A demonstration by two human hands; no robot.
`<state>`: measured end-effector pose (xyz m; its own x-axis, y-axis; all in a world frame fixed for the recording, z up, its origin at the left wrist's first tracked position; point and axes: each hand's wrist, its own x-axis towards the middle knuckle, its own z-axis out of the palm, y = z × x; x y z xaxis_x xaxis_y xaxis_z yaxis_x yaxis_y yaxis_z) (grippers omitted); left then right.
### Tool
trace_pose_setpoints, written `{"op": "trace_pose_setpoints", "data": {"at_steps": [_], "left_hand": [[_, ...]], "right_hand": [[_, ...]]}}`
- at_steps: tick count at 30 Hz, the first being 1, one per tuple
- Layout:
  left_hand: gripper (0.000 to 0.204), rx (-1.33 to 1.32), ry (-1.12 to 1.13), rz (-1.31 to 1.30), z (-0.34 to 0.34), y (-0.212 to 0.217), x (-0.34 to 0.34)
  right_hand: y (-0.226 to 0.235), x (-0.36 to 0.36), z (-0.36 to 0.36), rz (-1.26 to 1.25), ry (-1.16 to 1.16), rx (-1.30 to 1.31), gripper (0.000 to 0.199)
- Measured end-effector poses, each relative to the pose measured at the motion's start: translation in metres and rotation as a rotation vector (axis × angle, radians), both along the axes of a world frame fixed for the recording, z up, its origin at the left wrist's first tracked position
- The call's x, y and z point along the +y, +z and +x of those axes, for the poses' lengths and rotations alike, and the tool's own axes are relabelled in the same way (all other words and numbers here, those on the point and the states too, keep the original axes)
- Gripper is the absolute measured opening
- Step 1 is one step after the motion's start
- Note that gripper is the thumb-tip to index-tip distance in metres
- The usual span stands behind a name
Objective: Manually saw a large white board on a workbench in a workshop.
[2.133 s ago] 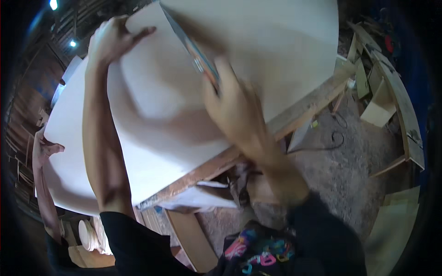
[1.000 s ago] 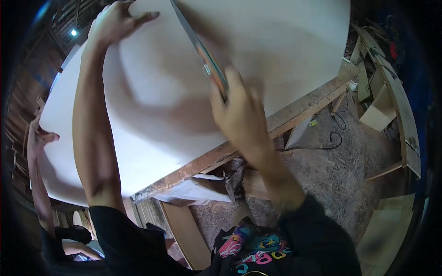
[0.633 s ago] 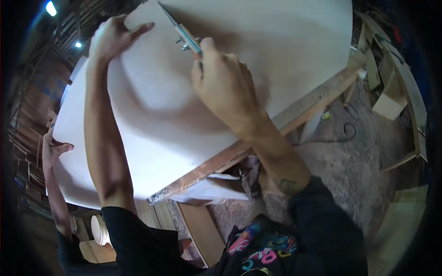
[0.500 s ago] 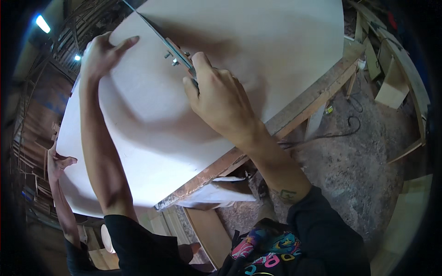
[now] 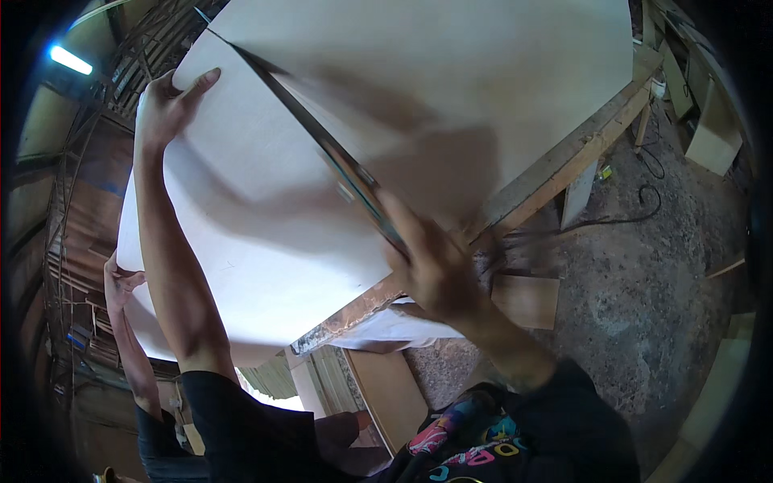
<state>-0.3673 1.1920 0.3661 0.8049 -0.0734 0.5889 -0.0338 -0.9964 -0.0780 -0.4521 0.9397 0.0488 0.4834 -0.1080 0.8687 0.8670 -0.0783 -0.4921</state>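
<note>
R hand (image 5: 439, 270) gripping straightedge (image 5: 322, 145)

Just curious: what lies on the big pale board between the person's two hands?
Head view: a long straightedge runs from right hand across the board; left hand presses beside it.

1. The right hand (image 5: 435, 270) is motion-blurred; its fingers merge with the near end of the long straightedge (image 5: 322, 145), so the grip cannot be read.
2. The straightedge's markings are smeared and illegible.
3. The pale sheet (image 5: 451, 88) runs off the far edge.
4. Another person's hand (image 5: 119, 282) at the left rim shows only partly, and whether it touches the sheet is unclear.
</note>
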Motion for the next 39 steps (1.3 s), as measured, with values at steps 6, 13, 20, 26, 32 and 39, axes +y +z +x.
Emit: {"op": "trace_pose_setpoints", "data": {"at_steps": [6,13,20,26,32,39], "left_hand": [[0.057,-0.039,0.054,0.077,0.001,-0.001,0.005],[0.060,-0.011,0.119,0.040,-0.003,-0.007,-0.037],[0.059,-0.135,-0.120,0.185,-0.013,-0.011,-0.025],[0.066,-0.140,0.153,0.166,-0.031,-0.008,-0.054],[0.066,-0.129,0.168,0.163,-0.036,-0.014,-0.044],[0.065,-0.112,0.155,0.146,-0.021,-0.007,-0.040]], "right_hand": [[-0.065,-0.054,-0.052,-0.159,0.109,0.160,0.056],[0.109,0.000,0.062,-0.236,-0.001,0.172,0.050],[0.005,-0.022,0.003,-0.058,-0.056,0.043,0.048],[-0.001,-0.039,-0.018,-0.098,-0.086,0.023,0.048],[0.047,-0.021,-0.011,-0.174,-0.047,0.116,0.046],[0.022,-0.023,-0.001,-0.193,-0.037,0.104,0.044]]}}
